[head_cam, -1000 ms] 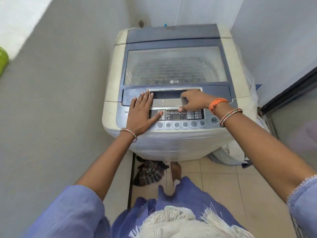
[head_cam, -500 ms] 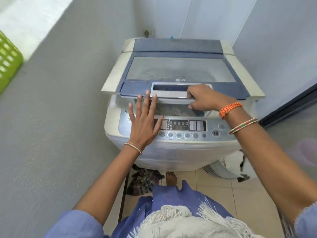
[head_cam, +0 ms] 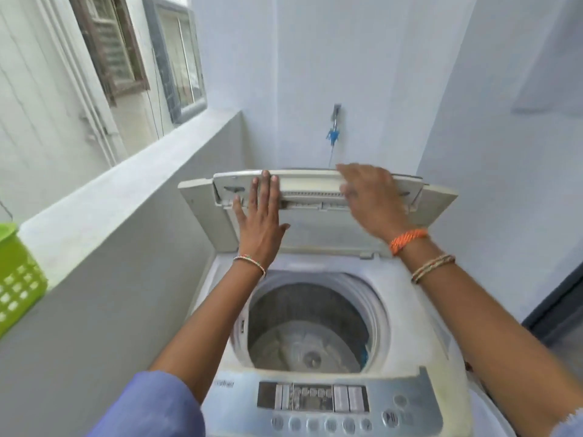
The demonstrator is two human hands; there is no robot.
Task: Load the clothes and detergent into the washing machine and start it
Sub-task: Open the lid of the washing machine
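Top-loading washing machine [head_cam: 413, 329] with its lid [head_cam: 318, 228] raised and folded, standing nearly upright at the rear of the cabinet. The left hand [head_cam: 260, 222] lay flat against the lid's underside, fingers straight and together, fingertips reaching its upper edge. The right hand [head_cam: 370, 197], motion-blurred, rested on the same upper edge farther right, fingers extended; whether any finger hooked over the edge could not be told. Neither hand was clenched. Below the lid the round drum [head_cam: 307, 329] was fully exposed, its rim unobstructed on all sides; a small blue item showed at its right inner wall, too indistinct to identify. The control panel [head_cam: 321, 402] ran along the front edge, nearest the viewer. A grey parapet wall [head_cam: 120, 222] stood close beside the machine's left side, and a pale blue wall [head_cam: 492, 171] close to its right, leaving open room mainly above the drum. A green perforated basket [head_cam: 15, 279] sat on the parapet's ledge at far left, well apart from the machine. A tap [head_cam: 335, 121] projected from the rear wall above the lid.
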